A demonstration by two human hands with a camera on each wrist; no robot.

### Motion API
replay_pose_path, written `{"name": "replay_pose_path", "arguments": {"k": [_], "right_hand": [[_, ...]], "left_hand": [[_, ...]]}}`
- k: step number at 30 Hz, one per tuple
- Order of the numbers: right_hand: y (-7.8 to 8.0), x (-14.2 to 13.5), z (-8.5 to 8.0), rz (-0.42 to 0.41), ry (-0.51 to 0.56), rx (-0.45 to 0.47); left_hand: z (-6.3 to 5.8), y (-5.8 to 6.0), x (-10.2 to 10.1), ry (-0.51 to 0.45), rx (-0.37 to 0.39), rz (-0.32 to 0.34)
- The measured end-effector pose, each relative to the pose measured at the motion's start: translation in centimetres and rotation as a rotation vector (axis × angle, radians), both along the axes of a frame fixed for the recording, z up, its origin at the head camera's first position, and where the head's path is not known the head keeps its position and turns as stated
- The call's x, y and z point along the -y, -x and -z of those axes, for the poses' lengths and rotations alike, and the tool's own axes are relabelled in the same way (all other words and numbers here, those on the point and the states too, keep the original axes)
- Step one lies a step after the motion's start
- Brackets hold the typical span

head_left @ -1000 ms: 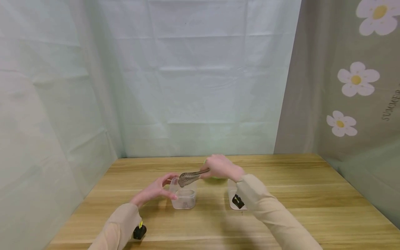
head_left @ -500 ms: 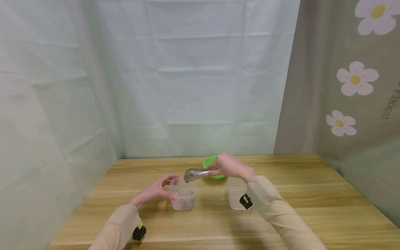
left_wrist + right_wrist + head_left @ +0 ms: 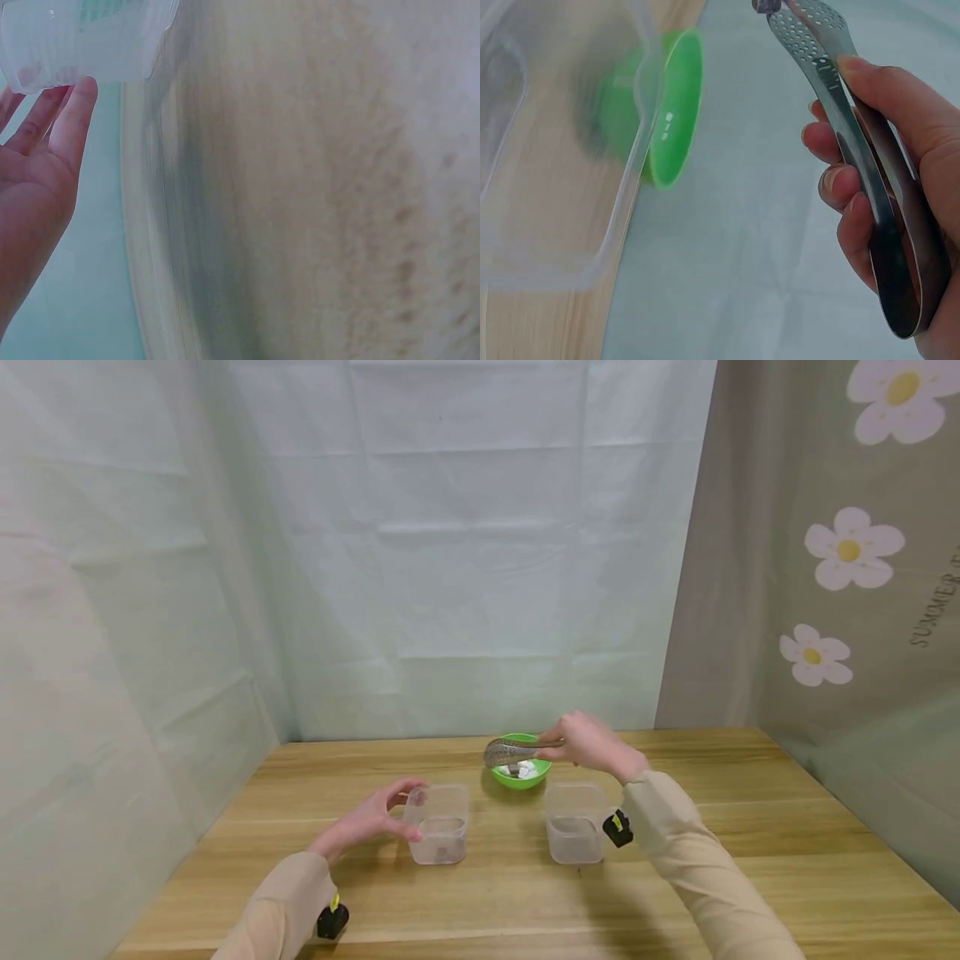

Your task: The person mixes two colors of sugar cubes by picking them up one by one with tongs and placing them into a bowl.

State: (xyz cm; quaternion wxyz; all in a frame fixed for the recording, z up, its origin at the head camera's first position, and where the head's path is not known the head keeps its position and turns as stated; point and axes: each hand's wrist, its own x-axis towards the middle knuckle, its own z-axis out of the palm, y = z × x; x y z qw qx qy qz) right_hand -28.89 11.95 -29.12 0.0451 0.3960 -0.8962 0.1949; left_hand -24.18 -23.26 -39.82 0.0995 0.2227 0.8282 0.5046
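My right hand (image 3: 588, 745) grips metal tongs (image 3: 862, 165) with perforated ends. In the head view the tongs' tips hang over the green bowl (image 3: 517, 783), which holds several white pieces (image 3: 527, 769) and something darker. A small purplish-grey piece (image 3: 766, 6) shows at the tongs' tips in the right wrist view, cut off by the frame edge. My left hand (image 3: 367, 822) holds the left clear plastic container (image 3: 441, 839) at its left side, thumb in front and fingers behind. A small dark piece (image 3: 442, 852) seems to lie low in that container.
A second clear plastic container (image 3: 575, 842) stands on the wooden table (image 3: 495, 910), to the right of the first and nearer than the bowl. A pale curtain (image 3: 480, 568) hangs behind the table. Black wrist devices (image 3: 618, 828) sit at both cuffs.
My right hand has carried the tongs from above the left container rightward and away from me, to over the green bowl. The bowl's contents have come into view. My left hand stays put.
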Motion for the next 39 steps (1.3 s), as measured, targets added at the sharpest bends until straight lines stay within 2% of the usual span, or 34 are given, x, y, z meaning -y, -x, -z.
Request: {"name": "replay_pose_path", "arguments": {"k": [5, 11, 31, 39], "right_hand": [[0.5, -0.6, 0.3, 0.041, -0.073, -0.099], [0.8, -0.9, 0.8, 0.047, -0.097, -0.157], [1.4, -1.0, 1.6, 0.108, -0.160, -0.166], [1.1, -0.9, 1.1, 0.097, -0.159, -0.198]], "left_hand": [[0.0, 0.0, 0.0, -0.005, 0.004, -0.001], [-0.1, 0.1, 0.0, 0.002, 0.000, -0.002], [-0.1, 0.0, 0.0, -0.013, 0.001, 0.014], [0.0, 0.1, 0.0, -0.031, 0.005, 0.020]]}}
